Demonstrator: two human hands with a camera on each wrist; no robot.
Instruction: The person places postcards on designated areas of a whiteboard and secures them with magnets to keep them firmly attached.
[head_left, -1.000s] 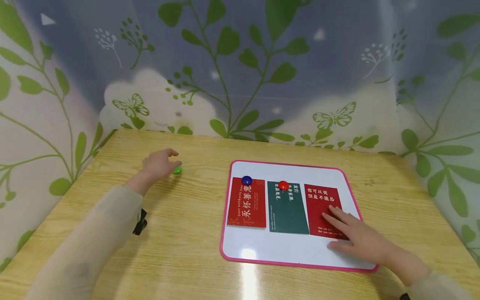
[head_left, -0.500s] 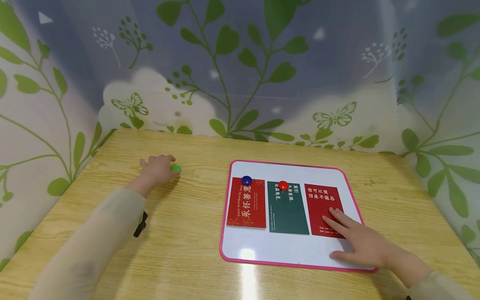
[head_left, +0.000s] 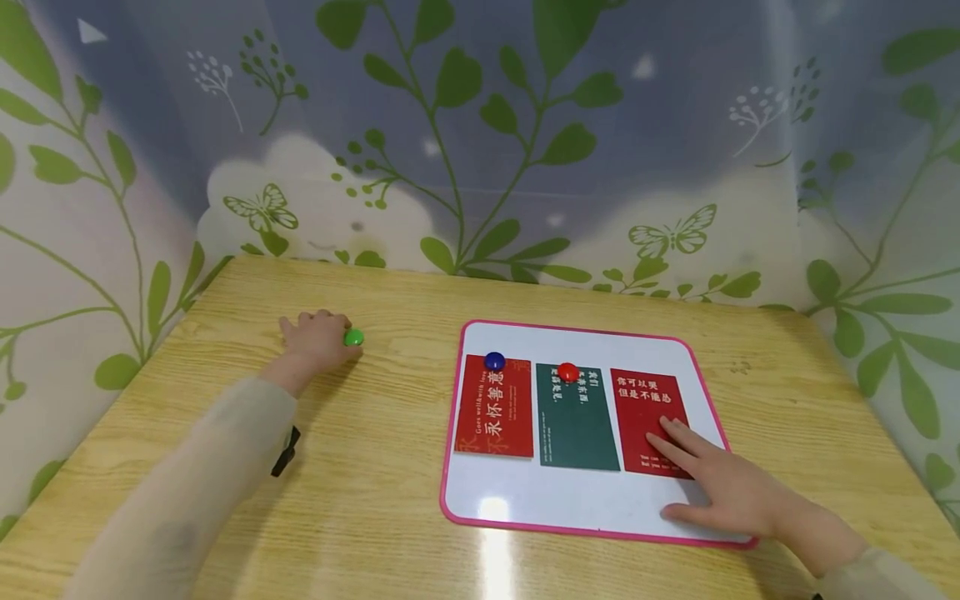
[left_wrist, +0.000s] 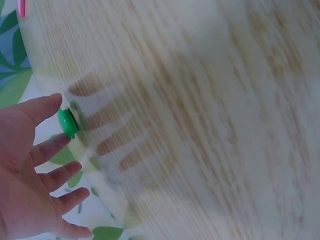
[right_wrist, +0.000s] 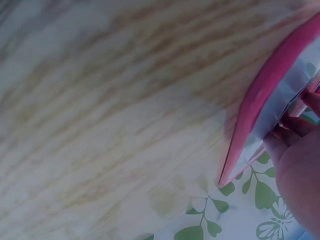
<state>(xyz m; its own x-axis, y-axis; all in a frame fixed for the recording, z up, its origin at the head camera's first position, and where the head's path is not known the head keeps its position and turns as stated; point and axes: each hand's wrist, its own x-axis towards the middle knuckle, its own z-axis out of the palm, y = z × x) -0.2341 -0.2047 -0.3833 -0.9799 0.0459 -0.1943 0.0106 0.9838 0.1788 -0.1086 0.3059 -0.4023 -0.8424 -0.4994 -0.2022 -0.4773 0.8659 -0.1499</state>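
Observation:
My left hand is at the far left of the table, thumb and index finger on either side of a round green magnet. In the left wrist view the index fingertip is right at the green magnet, a small gap shows by the thumb, and the other fingers spread. My right hand rests with extended fingers on the lower part of a dark red card. That card lies on a pink-rimmed whiteboard, beside a green card and a brighter red card.
A blue magnet sits at the top of the left card, and a red magnet near the top of the green one. A leaf-patterned cloth stands behind the wooden table and along both sides.
My left hand has lowered slightly, bringing its thumb and index finger around the green magnet. The right hand has barely shifted on the dark red card.

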